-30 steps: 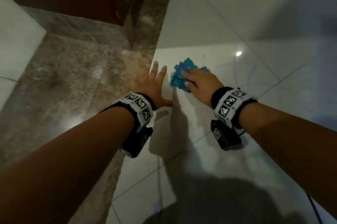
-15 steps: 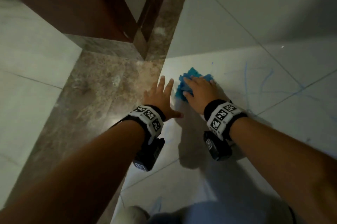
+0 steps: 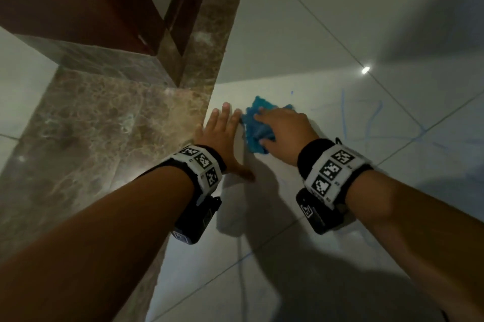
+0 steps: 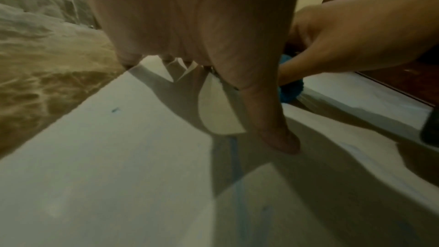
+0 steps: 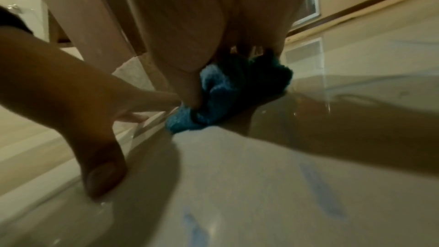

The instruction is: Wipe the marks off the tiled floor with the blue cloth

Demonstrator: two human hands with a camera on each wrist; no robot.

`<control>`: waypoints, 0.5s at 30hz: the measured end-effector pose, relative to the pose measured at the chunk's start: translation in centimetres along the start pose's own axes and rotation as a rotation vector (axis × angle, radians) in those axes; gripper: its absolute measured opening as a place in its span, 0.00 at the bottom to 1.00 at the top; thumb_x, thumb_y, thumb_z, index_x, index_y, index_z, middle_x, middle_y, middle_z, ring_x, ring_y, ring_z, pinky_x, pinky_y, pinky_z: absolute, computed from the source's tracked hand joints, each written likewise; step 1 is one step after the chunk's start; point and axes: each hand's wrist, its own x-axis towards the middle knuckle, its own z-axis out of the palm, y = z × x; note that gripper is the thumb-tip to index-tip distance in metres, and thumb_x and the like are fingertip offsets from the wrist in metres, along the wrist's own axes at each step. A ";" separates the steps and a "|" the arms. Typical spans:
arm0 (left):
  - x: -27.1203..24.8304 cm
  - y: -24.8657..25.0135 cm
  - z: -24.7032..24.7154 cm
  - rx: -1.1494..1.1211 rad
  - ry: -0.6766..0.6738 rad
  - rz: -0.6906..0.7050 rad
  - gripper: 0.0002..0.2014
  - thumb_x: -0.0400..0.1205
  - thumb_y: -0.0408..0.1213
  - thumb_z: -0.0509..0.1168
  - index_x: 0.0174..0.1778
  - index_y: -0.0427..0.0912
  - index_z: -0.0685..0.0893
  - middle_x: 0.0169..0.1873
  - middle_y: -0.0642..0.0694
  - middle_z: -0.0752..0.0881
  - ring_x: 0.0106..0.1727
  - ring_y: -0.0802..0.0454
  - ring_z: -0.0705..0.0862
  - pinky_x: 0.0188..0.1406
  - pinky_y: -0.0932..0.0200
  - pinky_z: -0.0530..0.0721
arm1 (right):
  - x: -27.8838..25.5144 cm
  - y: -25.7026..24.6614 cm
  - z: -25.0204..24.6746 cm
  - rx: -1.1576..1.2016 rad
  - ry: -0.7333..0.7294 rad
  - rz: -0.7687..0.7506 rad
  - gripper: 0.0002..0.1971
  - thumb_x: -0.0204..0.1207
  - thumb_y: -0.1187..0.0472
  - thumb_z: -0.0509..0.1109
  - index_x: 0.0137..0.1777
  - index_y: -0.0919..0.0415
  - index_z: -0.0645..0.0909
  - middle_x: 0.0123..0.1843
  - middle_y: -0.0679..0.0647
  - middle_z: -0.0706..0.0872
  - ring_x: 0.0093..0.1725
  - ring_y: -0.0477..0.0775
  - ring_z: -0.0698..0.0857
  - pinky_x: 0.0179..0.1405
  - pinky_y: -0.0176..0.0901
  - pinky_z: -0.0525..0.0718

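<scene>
We are pressing the bunched cloth (image 3: 255, 127) down with the right hand (image 3: 284, 133), thumb and fingers curled into it, near the floor's (image 3: 301, 33) marble border to scrub, while the left hand (image 3: 222, 135) is lying flat, fingers released, bracing us just beside it.

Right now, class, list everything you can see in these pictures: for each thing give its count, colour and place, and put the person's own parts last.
Crumpled blue cloth: one, blue, on the white tile under the right hand.
Scribbled blue marks: several, blue, on the tiles right of the cloth.
Glossy white floor tiles: several, white, right side of the head view.
Brown marble strip: one, mottled brown, left of the tiles.
Dark wooden door frame: one, red-brown, at the top.
Tagged wristbands: two, black and white, one per wrist.
Left hand: one, flat on the floor, fingers straight.
Right hand: one, pressing the cloth.
</scene>
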 end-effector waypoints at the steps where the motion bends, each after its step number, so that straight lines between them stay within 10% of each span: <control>1: 0.1 0.0 0.0 -0.008 0.003 0.000 0.73 0.59 0.70 0.76 0.82 0.48 0.28 0.81 0.46 0.26 0.83 0.44 0.32 0.81 0.36 0.45 | 0.4 -0.3 0.6 0.028 0.000 -0.015 0.28 0.75 0.58 0.67 0.76 0.50 0.69 0.77 0.55 0.71 0.74 0.61 0.70 0.73 0.53 0.67; 9: -0.2 0.0 -0.3 -0.017 0.001 0.002 0.73 0.58 0.69 0.77 0.82 0.49 0.28 0.82 0.48 0.27 0.84 0.44 0.33 0.82 0.35 0.46 | 2.7 3.2 -2.8 0.309 0.289 0.049 0.21 0.74 0.72 0.64 0.68 0.67 0.77 0.70 0.65 0.78 0.69 0.64 0.77 0.73 0.43 0.68; 15: 0.0 0.1 -0.4 -0.043 -0.013 -0.008 0.74 0.58 0.66 0.79 0.82 0.49 0.28 0.81 0.48 0.26 0.83 0.44 0.32 0.82 0.35 0.43 | 1.6 3.0 -1.0 -0.057 0.058 0.015 0.26 0.82 0.57 0.60 0.79 0.54 0.63 0.82 0.53 0.62 0.79 0.58 0.64 0.77 0.51 0.62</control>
